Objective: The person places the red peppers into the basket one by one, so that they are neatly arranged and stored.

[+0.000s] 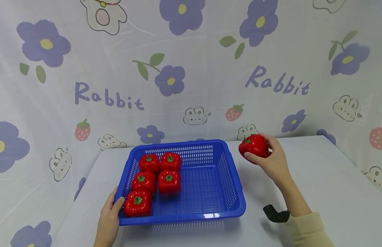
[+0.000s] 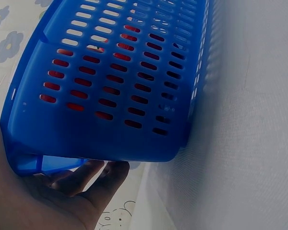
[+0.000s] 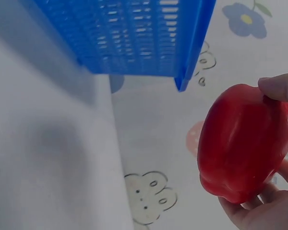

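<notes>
A blue plastic basket stands on the table, with several red bell peppers stem-up in its left half. My left hand holds the basket's left front corner, thumb on the rim; the left wrist view shows the fingers bent beneath the rim. To the right of the basket, my right hand grips another red bell pepper between thumb and fingers, raised off the table. Seen from the right wrist, this pepper is apart from the basket wall.
White cloth covers the table. Behind it hangs a curtain printed with flowers, rabbits and strawberries. A black strap-like piece sits at my right wrist. The right half of the basket's floor shows bare mesh.
</notes>
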